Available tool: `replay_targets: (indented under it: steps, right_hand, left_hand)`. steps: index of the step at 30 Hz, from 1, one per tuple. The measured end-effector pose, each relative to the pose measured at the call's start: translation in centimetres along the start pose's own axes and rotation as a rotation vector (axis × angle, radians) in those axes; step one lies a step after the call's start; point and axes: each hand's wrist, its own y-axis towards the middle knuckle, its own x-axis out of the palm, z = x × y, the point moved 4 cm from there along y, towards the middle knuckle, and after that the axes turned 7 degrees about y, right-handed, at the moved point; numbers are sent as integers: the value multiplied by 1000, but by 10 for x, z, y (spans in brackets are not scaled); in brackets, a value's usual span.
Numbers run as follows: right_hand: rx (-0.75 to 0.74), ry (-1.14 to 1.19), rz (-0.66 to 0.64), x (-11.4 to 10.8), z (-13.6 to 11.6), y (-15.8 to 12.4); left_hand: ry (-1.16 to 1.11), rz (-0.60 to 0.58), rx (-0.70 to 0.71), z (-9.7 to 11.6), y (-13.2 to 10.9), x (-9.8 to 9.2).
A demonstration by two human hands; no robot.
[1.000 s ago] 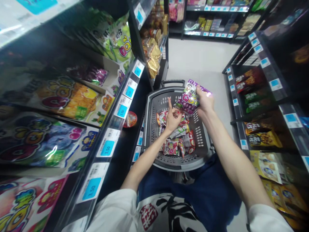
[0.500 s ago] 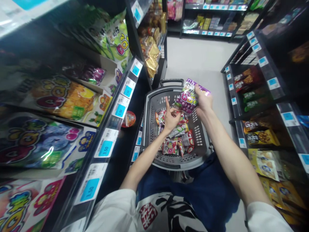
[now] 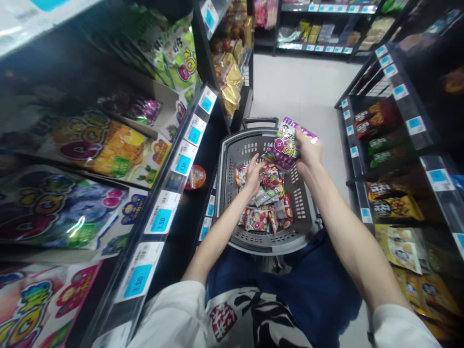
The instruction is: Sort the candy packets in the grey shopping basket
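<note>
Gripped at its right side by my right hand point(image 3: 309, 147) is a purple bag of grape gummy candy point(image 3: 284, 147), tilted over the far right part of the basket. My left hand point(image 3: 255, 174) is over the basket with its fingers apart and nothing in it, left of the purple bag. The grey plastic shopping basket point(image 3: 226, 203) stands in front of my legs, its handle point(image 3: 260, 123) at the far side. Several small candy packets point(image 3: 256, 218), mostly red and white, lie inside; my left hand covers some of them.
On the left, a shelf with price labels point(image 3: 162, 212) holds pineapple gummy bags point(image 3: 108, 145), blueberry gummy bags point(image 3: 83, 212) and green bags point(image 3: 179, 53). Right-hand shelves carry yellow snack bags point(image 3: 398, 207). Pale aisle floor point(image 3: 293, 87) runs to a back shelf point(image 3: 315, 47).
My left hand's fingers have shifted from a raised pointing pose to a looser spread, slightly lower. My right hand keeps the purple bag nearly in place. The view has moved slightly.
</note>
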Motion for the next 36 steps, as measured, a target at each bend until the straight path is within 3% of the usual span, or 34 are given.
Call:
replay_targets:
  steps: [2,5,14,36]
  right_hand:
    - [-6,-5,-3,0,0,0]
    - [-12,-10,-16,0,1,0]
    - [-15,-38,-8,3,-3,-6]
    - [-20,-31,-18,2,-4,-4]
  left_hand:
    - [-121,-13,-74,1,2,-1]
    - [-196,-19,-33,7,0,0]
    - [-117,-34,67,6,-1,2]
    - [-174,-2,69,6,2,1]
